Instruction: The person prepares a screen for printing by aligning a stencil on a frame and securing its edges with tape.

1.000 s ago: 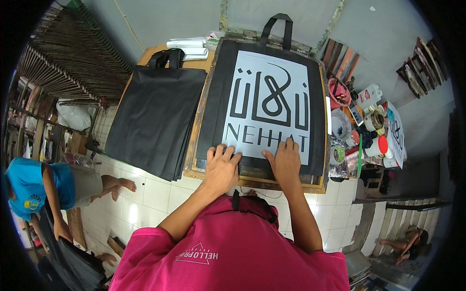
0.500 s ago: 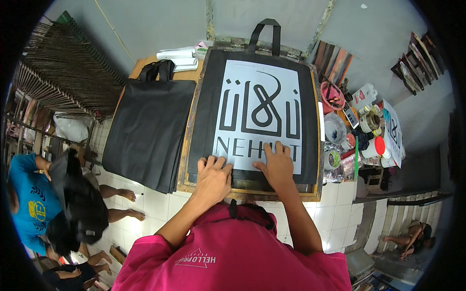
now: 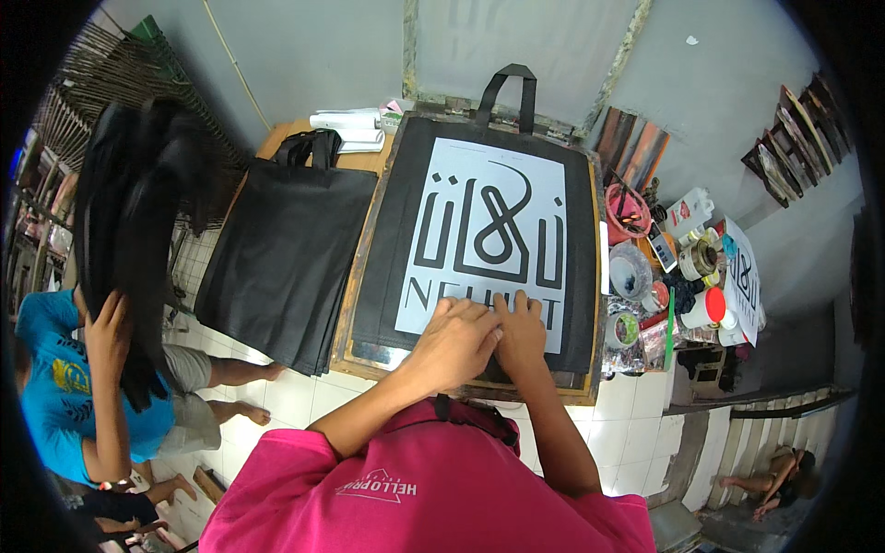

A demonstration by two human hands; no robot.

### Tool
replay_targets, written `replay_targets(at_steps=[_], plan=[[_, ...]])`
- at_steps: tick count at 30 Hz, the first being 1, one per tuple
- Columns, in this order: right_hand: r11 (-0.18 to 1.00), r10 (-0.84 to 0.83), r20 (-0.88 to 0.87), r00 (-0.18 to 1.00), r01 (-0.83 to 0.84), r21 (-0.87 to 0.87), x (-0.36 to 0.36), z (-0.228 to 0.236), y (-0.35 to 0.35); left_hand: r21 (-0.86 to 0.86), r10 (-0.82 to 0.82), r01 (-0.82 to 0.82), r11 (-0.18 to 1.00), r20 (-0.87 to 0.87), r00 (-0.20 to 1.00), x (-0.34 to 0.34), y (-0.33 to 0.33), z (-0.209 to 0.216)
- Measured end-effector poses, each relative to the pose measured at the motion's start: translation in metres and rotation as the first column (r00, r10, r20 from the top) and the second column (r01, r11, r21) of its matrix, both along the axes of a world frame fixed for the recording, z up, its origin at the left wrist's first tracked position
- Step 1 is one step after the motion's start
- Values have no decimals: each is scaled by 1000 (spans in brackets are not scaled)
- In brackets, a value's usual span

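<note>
A white paper sheet (image 3: 484,244) printed with large black calligraphy and lettering lies on a black bag (image 3: 387,276), whose handle loop points toward the wall. The bag is spread over a wood-edged board (image 3: 345,330). Near the sheet's lower edge, my left hand (image 3: 458,336) rests with its fingers stretched out toward the right, holding nothing. Beside it and touching its fingertips, my right hand (image 3: 521,334) lies on the sheet with fingers apart. Together they cover part of the bottom lettering.
Stacked black bags (image 3: 286,244) lie left of the board. Jars, tubs and a pink basket (image 3: 627,210) crowd the right side. At far left, a co-worker in a blue shirt (image 3: 64,373) holds up dark bags (image 3: 129,249). Another person (image 3: 779,484) sits at lower right.
My left hand has slid right across the sheet to meet my right hand, which has shifted slightly. The co-worker at left has raised the dark bags higher.
</note>
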State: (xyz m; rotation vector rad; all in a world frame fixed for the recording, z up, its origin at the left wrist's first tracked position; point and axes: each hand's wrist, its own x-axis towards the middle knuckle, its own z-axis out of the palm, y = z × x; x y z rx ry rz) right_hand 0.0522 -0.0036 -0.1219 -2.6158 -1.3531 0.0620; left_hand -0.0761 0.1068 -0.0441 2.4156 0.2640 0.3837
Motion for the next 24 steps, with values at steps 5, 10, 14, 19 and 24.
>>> replay_targets(at_steps=[5, 10, 14, 19, 24], plan=[[1000, -5, 51, 999, 5, 1, 3, -15, -2, -43, -31, 32, 999, 17, 999, -8, -14, 11], [998, -18, 13, 1000, 19, -62, -4, 5, 3, -60, 38, -39, 997, -26, 999, -22, -12, 9], [998, -27, -30, 999, 25, -58, -4, 6, 2, -30, 117, -123, 992, -148, 982, -36, -10, 8], [997, -28, -58, 998, 24, -70, -3, 9, 4, -25, 176, -184, 983, -186, 967, -53, -8, -4], [997, -40, -77, 996, 34, -67, -5, 14, 6, -69, 172, -192, 979, -229, 958, -60, -14, -1]])
